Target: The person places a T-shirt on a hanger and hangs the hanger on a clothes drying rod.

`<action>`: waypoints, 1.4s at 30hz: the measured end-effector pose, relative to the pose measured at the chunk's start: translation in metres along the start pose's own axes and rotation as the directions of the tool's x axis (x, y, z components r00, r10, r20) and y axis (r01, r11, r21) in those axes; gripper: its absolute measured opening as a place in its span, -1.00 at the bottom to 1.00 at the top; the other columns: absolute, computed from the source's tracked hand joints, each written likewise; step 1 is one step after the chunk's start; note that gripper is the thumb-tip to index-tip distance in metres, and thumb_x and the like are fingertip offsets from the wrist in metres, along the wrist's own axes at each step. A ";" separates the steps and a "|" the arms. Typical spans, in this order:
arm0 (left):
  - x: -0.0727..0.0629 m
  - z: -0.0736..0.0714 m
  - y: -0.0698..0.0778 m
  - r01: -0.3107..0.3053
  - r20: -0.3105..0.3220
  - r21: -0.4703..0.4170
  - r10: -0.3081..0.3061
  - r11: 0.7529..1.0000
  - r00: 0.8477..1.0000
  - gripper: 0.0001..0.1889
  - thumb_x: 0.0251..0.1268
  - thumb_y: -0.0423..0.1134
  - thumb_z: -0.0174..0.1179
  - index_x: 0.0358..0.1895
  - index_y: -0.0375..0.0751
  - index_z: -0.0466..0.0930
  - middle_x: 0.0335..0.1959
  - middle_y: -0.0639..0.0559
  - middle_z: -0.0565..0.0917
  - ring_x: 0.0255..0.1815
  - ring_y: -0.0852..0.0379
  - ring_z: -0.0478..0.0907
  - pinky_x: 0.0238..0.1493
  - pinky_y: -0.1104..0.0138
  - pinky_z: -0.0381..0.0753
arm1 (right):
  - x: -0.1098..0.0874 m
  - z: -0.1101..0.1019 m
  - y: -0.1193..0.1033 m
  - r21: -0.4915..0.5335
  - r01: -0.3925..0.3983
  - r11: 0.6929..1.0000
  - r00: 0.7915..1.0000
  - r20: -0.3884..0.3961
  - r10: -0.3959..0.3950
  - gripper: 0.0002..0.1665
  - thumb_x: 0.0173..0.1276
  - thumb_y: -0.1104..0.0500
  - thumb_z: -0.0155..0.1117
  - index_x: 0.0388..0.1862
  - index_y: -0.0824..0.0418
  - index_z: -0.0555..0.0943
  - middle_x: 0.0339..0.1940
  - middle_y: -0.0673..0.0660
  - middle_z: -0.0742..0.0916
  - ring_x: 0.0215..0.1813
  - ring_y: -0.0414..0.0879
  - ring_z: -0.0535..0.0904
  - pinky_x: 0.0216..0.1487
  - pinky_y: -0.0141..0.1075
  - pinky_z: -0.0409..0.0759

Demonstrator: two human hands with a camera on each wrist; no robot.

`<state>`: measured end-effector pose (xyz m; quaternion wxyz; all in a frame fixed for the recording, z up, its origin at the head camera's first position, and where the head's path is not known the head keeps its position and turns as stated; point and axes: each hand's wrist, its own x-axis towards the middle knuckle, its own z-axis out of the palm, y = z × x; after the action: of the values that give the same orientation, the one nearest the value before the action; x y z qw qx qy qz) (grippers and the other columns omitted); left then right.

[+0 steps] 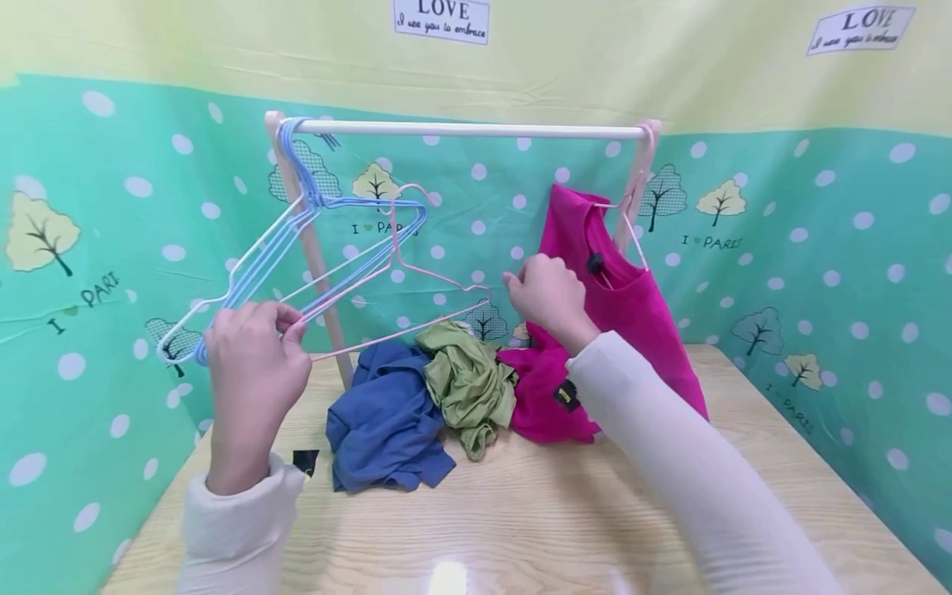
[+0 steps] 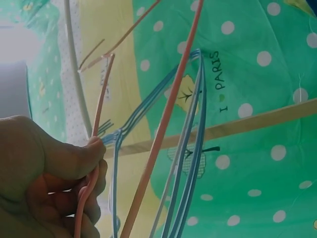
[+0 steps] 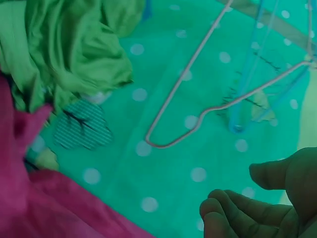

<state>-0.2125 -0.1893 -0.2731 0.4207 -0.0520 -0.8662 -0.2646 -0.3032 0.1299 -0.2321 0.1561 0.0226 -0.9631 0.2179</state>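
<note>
My left hand [image 1: 256, 355] pinches a thin pink hanger [image 1: 393, 227] by one shoulder end, thumb against curled fingers. In the left wrist view this pink hanger [image 2: 163, 116] passes in front of several blue hangers. Its hook points up and its far end reaches toward my right hand [image 1: 549, 297]. That hand is in the air, holding nothing, in front of the hanging magenta garment [image 1: 632, 322]. In the right wrist view its fingers [image 3: 247, 210] are loosely bent, with the thumb apart, below the free corner of the pink hanger [image 3: 188, 69].
Blue hangers [image 1: 301, 178] and a white one hang at the left end of the rack's rail [image 1: 461, 129]. The magenta garment hangs at the right end. Blue [image 1: 390, 421], green [image 1: 472, 384] and magenta [image 1: 539, 397] crumpled clothes lie on the wooden table [image 1: 483, 529].
</note>
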 end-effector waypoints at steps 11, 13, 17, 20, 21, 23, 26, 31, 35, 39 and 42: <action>-0.001 -0.010 -0.003 0.016 0.142 0.070 -0.026 0.997 0.990 -0.95 0.28 -0.49 0.23 -0.28 -0.43 0.66 -0.35 -0.29 0.62 -0.18 -0.35 0.38 -0.01 -0.19 0.28 | 0.006 0.070 0.015 0.014 -0.089 0.996 0.995 0.050 0.089 -0.42 0.56 -0.12 0.16 -0.64 0.14 0.37 -0.66 0.08 0.46 -0.43 0.09 0.59 -0.34 -0.02 0.54; -0.001 -0.012 -0.005 0.025 0.163 0.085 -0.038 0.996 0.986 -0.95 0.29 -0.48 0.23 -0.27 -0.42 0.65 -0.33 -0.30 0.62 -0.16 -0.37 0.38 0.00 -0.22 0.27 | 0.006 0.087 0.017 0.029 -0.091 0.995 0.995 0.051 0.090 -0.47 0.57 -0.09 0.15 -0.58 0.16 0.42 -0.60 0.12 0.52 -0.37 0.11 0.62 -0.31 0.00 0.56; -0.001 -0.016 -0.008 0.037 0.182 0.106 -0.056 0.994 0.982 -0.95 0.30 -0.47 0.22 -0.26 -0.41 0.66 -0.31 -0.30 0.63 -0.11 -0.41 0.38 0.01 -0.25 0.27 | 0.004 0.123 0.024 0.108 -0.011 0.994 0.998 0.056 0.005 -0.63 0.58 -0.04 0.16 -0.26 0.24 0.64 -0.35 0.21 0.70 -0.27 0.11 0.64 -0.19 -0.04 0.60; -0.001 -0.017 -0.009 0.040 0.180 0.108 -0.059 0.993 0.982 -0.94 0.31 -0.47 0.22 -0.26 -0.41 0.66 -0.31 -0.30 0.65 -0.12 -0.41 0.39 -0.04 -0.22 0.27 | -0.001 0.144 0.031 0.182 0.072 0.981 0.994 0.073 -0.086 -0.59 0.56 0.01 0.20 0.05 0.35 0.67 -0.09 0.28 0.76 -0.13 0.12 0.68 -0.05 -0.05 0.63; -0.001 -0.018 -0.009 0.040 0.177 0.106 -0.059 0.994 0.982 -0.95 0.31 -0.47 0.22 -0.26 -0.41 0.66 -0.31 -0.30 0.65 -0.13 -0.39 0.38 -0.05 -0.21 0.27 | -0.003 0.150 0.033 0.200 0.089 0.976 0.991 0.077 -0.106 -0.56 0.55 0.02 0.23 0.13 0.37 0.65 -0.01 0.29 0.76 -0.06 0.12 0.69 0.01 -0.05 0.63; 0.000 -0.018 -0.009 0.039 0.171 0.101 -0.056 0.994 0.984 -0.95 0.31 -0.47 0.22 -0.26 -0.41 0.66 -0.31 -0.30 0.65 -0.16 -0.37 0.38 -0.09 -0.18 0.26 | -0.006 0.158 0.036 0.231 0.095 0.968 0.987 0.106 -0.123 -0.52 0.53 0.06 0.26 0.22 0.39 0.62 0.09 0.31 0.74 0.05 0.14 0.68 0.06 -0.04 0.63; 0.000 -0.018 -0.010 0.037 0.165 0.101 -0.053 0.994 0.985 -0.95 0.31 -0.46 0.22 -0.27 -0.41 0.65 -0.32 -0.29 0.64 -0.18 -0.36 0.38 -0.11 -0.17 0.26 | -0.009 0.165 0.039 0.254 0.066 0.965 0.984 0.143 -0.105 -0.56 0.51 0.12 0.31 0.24 0.35 0.62 0.14 0.28 0.73 0.10 0.13 0.68 0.05 -0.05 0.64; 0.001 -0.019 -0.011 0.039 0.163 0.100 -0.055 0.994 0.985 -0.95 0.30 -0.46 0.22 -0.28 -0.41 0.65 -0.35 -0.30 0.63 -0.17 -0.38 0.37 -0.08 -0.20 0.27 | -0.014 0.166 0.046 0.279 0.028 0.960 0.990 0.125 -0.065 -0.75 0.48 0.19 0.32 0.04 0.28 0.70 -0.03 0.21 0.76 -0.16 0.02 0.67 -0.15 -0.15 0.63; 0.002 -0.021 -0.013 0.046 0.153 0.085 -0.059 0.995 0.986 -0.94 0.29 -0.48 0.21 -0.28 -0.41 0.66 -0.36 -0.30 0.65 -0.15 -0.40 0.37 -0.03 -0.24 0.26 | -0.017 0.160 0.050 0.332 0.019 0.943 0.996 0.081 -0.049 -0.84 0.50 0.22 0.29 -0.06 0.28 0.69 -0.23 0.18 0.74 -0.34 -0.04 0.60 -0.28 -0.20 0.57; 0.002 -0.024 -0.013 0.063 0.147 0.077 -0.074 0.995 0.986 -0.93 0.30 -0.48 0.20 -0.26 -0.41 0.67 -0.35 -0.30 0.66 -0.17 -0.36 0.35 -0.08 -0.18 0.24 | -0.018 0.151 0.050 0.403 0.010 0.915 0.999 0.027 -0.023 -0.86 0.49 0.23 0.28 -0.09 0.29 0.65 -0.33 0.16 0.72 -0.30 -0.02 0.64 -0.22 -0.17 0.61; 0.002 -0.024 -0.013 0.068 0.147 0.076 -0.079 0.995 0.986 -0.93 0.31 -0.48 0.19 -0.26 -0.40 0.67 -0.34 -0.29 0.66 -0.19 -0.33 0.35 -0.12 -0.12 0.21 | -0.021 0.145 0.049 0.433 0.005 0.901 1.000 -0.005 -0.004 -0.88 0.48 0.22 0.30 -0.12 0.27 0.63 -0.33 0.13 0.71 -0.24 -0.02 0.65 -0.18 -0.16 0.62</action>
<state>-0.2005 -0.2124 -0.2649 0.3462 -0.0247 -0.9055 -0.2443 -0.3305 0.1115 -0.3827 0.1495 0.0585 -0.8904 0.4260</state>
